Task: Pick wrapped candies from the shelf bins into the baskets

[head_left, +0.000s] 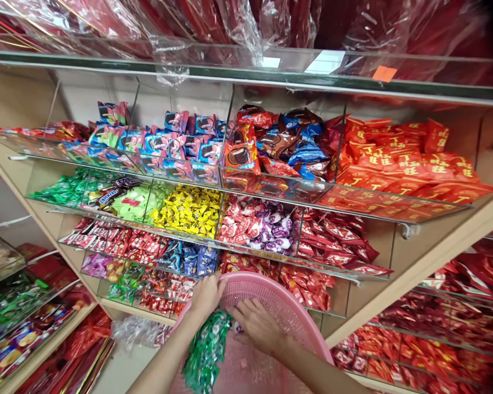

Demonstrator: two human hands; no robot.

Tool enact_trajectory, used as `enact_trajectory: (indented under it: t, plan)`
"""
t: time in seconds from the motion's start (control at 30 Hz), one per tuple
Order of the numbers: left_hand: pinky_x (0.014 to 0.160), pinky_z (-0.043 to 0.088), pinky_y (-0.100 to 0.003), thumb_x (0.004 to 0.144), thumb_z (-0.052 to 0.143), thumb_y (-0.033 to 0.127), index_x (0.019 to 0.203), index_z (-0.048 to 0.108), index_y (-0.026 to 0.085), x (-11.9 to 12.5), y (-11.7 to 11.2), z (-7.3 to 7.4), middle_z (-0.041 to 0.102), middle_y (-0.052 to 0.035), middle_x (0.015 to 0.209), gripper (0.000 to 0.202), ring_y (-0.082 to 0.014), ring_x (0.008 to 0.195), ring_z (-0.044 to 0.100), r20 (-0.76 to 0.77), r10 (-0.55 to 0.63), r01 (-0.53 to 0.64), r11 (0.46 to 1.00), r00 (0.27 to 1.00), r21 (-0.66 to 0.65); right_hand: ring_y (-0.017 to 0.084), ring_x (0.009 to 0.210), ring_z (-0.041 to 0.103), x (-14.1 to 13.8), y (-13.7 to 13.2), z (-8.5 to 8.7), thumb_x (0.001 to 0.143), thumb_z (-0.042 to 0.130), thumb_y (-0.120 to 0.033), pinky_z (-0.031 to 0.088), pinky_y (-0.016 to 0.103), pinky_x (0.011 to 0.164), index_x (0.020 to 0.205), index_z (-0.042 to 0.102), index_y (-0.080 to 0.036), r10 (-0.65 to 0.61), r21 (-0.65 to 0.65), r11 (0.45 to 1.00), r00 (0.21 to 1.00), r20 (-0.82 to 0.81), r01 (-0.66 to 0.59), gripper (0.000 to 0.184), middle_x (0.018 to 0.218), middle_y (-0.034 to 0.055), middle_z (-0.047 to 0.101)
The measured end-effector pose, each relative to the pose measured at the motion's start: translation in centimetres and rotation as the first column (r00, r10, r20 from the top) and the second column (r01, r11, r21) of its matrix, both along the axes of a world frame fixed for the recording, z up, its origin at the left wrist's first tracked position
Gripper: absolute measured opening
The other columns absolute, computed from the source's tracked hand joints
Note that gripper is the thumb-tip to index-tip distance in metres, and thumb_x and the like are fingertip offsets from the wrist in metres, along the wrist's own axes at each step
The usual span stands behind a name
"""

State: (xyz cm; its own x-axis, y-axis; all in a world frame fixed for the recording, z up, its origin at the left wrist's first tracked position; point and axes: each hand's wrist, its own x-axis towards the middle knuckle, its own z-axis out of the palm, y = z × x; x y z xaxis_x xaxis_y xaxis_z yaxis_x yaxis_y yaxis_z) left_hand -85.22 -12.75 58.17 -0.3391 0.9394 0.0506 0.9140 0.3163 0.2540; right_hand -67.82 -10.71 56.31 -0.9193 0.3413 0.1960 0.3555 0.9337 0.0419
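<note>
My left hand (pixel 206 298) is closed on the far rim of a pink perforated plastic basket (pixel 277 287). Inside that basket, my right hand (pixel 258 325) has its fingers curled over a small white and purple wrapped candy (pixel 237 327), which is mostly covered by the fingers. A heap of green-wrapped candies (pixel 207 350) lies along the left side of the basket, below my left hand. The pink bottom shows bare beneath my right forearm. The basket is tilted toward me, just in front of the lower shelves.
Tiered glass shelves hold yellow candies (pixel 189 210), purple and white candies (pixel 273 227), cookie packs (pixel 242 156) and red-orange packets (pixel 411 158). An overhead glass shelf (pixel 287 76) juts forward. More racks stand left and right. A crumpled clear bag (pixel 133 332) lies low on the left.
</note>
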Motion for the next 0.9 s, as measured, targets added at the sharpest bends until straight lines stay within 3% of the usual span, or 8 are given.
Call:
enact_trajectory:
  t: [0.1,0.27,0.43,0.53,0.67,0.9]
  plan:
    - [0.066,0.043,-0.029,0.087,0.021,0.048,0.098,0.055,0.022,-0.2,0.0,-0.4,0.067,-0.0083,0.086,0.044,-0.0226,0.082,0.062,-0.001,-0.001,0.001,1.0,1.0,0.013,0.02,0.088,0.047,0.0,0.2,2.8,0.078,0.053,-0.046,0.038,0.033,0.079,0.116,0.045,-0.021,-0.009,-0.008,1.0,0.998,-0.07,0.008,0.047,0.094,0.0048,0.055]
    - [0.064,0.042,-0.026,0.087,0.022,0.048,0.099,0.055,0.021,-0.4,0.0,-0.8,0.067,-0.0079,0.087,0.044,-0.0206,0.083,0.063,0.052,0.006,-0.006,1.0,0.999,-0.003,0.018,0.087,0.046,0.8,2.5,10.0,0.089,0.038,-0.032,0.035,0.031,0.078,0.117,0.046,-0.017,-0.025,0.056,0.998,0.973,-0.23,0.039,0.032,0.094,0.0068,0.056]
    - [0.064,0.041,-0.026,0.087,0.021,0.048,0.098,0.055,0.021,-0.5,0.1,-0.7,0.067,-0.0077,0.087,0.044,-0.0207,0.083,0.063,0.04,0.004,-0.003,1.0,0.999,-0.017,0.02,0.085,0.045,2.3,7.0,15.8,0.089,0.036,-0.023,0.031,0.031,0.072,0.11,0.05,-0.016,-0.161,0.236,0.945,0.95,-0.269,0.227,0.026,0.093,0.0081,0.057]
    - [0.064,0.041,-0.026,0.087,0.021,0.048,0.099,0.055,0.021,-0.4,0.1,-0.5,0.067,-0.0079,0.087,0.044,-0.0208,0.083,0.063,0.038,0.002,-0.001,1.0,0.999,-0.025,0.021,0.085,0.044,2.7,9.1,17.1,0.086,0.042,-0.019,0.029,0.032,0.07,0.104,0.053,-0.015,-0.264,0.364,0.876,0.946,-0.187,0.316,0.022,0.091,0.0087,0.057]
    - [0.067,0.041,-0.026,0.088,0.021,0.047,0.099,0.055,0.021,-0.3,0.0,-0.4,0.067,-0.008,0.09,0.044,-0.0202,0.085,0.062,0.057,0.017,-0.014,0.999,0.998,-0.043,0.023,0.085,0.043,2.4,10.1,17.0,0.083,0.043,-0.013,0.027,0.033,0.069,0.088,0.055,-0.015,-0.343,0.462,0.815,0.934,-0.098,0.348,0.013,0.085,0.009,0.058]
    - [0.067,0.041,-0.027,0.087,0.021,0.047,0.101,0.054,0.021,-0.4,-0.1,-0.6,0.067,-0.008,0.089,0.044,-0.0211,0.085,0.062,0.047,0.022,-0.02,0.999,0.999,-0.033,0.023,0.084,0.045,1.5,10.6,16.9,0.082,0.042,-0.009,0.025,0.034,0.067,0.085,0.053,-0.014,-0.385,0.5,0.788,0.921,-0.054,0.359,0.013,0.083,0.0098,0.06]
